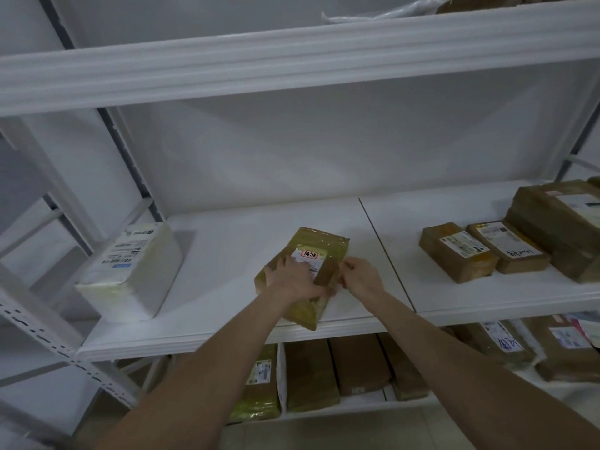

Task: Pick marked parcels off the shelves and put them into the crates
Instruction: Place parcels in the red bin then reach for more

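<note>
Head view. Marked parcel (306, 274), wrapped in yellowish tape, lies flat on the middle shelf (227, 254), about midway along it and close to the front. Long axis runs front to back, far end swung slightly right; near end juts past the shelf's front lip. White label (308, 256) with a red-framed stamp faces up, on the far half. Left hand (292, 280) palm down on the parcel's top, fingers spread flat over the near part of the label; cannot tell whether the thumb hooks the edge. Right hand (362, 277) at the parcel's right long edge, fingers curled in, tips pinching that edge. Both forearms reach in from the bottom of the frame. White parcel (133, 271) sits at the shelf's left end, well apart, barcode labels on top. 3 brown parcels (457, 251) at the right end, side by side and touching, the outermost the bulkiest. Lower shelf (357, 405) holds a row of brown and yellow-taped parcels standing on edge. Top shelf (292, 60) shows a clear plastic bag (383, 13) at its rim.
</note>
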Demonstrator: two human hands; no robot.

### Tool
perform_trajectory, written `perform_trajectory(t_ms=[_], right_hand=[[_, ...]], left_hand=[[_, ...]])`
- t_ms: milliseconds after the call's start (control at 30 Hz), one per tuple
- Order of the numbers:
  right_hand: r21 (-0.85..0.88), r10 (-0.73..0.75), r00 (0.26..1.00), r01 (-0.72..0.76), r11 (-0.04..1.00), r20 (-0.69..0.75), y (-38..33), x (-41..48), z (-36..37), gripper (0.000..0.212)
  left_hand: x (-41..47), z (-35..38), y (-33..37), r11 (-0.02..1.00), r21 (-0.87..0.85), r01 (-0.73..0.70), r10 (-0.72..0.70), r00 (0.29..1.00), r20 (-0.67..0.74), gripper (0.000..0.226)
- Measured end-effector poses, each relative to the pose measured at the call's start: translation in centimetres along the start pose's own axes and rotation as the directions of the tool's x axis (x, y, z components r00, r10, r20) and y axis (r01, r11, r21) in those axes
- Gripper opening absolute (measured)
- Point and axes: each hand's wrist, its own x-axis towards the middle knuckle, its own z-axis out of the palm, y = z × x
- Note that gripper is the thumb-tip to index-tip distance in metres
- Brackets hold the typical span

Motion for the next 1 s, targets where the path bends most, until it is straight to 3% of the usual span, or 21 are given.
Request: perform_trajectory(t_ms=[67,167,267,333,400,467,567,667,733,800,867,1000], right_hand=[[-0.126,-0.081,0.991,0.067,0.990,-0.105,-0.2,0.8,-0.5,0.023],[-0.219,-0.174,0.973,0.139,0.966,-0.152,-0.6,2.2,-0.5,0.026],[-0.325,-0.227,0.971,0.190,0.926,-0.080,-1.5,3.2,0.5,0.037],[-0.416,-0.255,0.967,0.238,0.877,0.017,-2.3,3.6,1.3,0.048],[-0.495,-0.232,0.961,0.276,0.824,0.151,-3.1,3.9,2.2,0.054],[-0.561,-0.138,0.957,0.263,0.785,0.255,-3.9,3.8,2.9,0.044],[-0.610,-0.156,0.955,0.281,0.741,0.251,-4.8,2.7,4.0,0.033],[-0.599,-0.249,0.945,0.327,0.731,0.212,-6.3,2.5,5.2,0.033],[-0.608,-0.292,0.945,0.319,0.727,0.147,-7.4,3.0,5.4,0.032],[-0.584,-0.288,0.948,0.311,0.750,0.135,-7.6,4.0,5.6,0.039],[-0.555,-0.193,0.953,0.293,0.778,0.233,-7.2,5.0,6.0,0.064],[-0.570,-0.138,0.961,0.254,0.781,0.240,-7.2,5.3,6.4,0.068]], left_hand=[[-0.2,0.2,-0.1,0.995,0.065,-0.080,0.082,0.996,-0.019,0.075],[0.0,-0.3,-2.9,0.963,0.070,-0.259,0.260,0.966,0.009,0.067],[0.2,-0.5,-7.0,0.911,0.081,-0.404,0.406,0.914,-0.008,0.054],[0.1,-0.2,-9.4,0.912,0.106,-0.396,0.404,0.912,-0.067,0.048],[-0.6,0.1,-10.7,0.943,0.161,-0.291,0.312,0.941,-0.130,0.051],[-1.3,0.5,-11.6,0.982,0.164,-0.094,0.134,0.958,-0.252,0.051],[-2.3,1.0,-12.1,0.960,-0.161,0.231,-0.275,0.892,-0.358,0.049],[-2.1,1.0,-12.4,0.673,-0.647,0.358,-0.601,0.775,-0.195,0.054],[-1.1,1.4,-12.9,0.434,-0.824,0.363,-0.701,0.711,-0.056,0.060],[-0.6,1.7,-13.2,0.225,-0.914,0.337,-0.711,0.698,0.083,0.055],[-0.3,2.5,-12.9,0.030,-0.955,0.294,-0.660,0.723,0.202,0.044],[-0.3,2.6,-11.8,-0.178,-0.960,0.215,-0.506,0.817,0.277,0.022]])
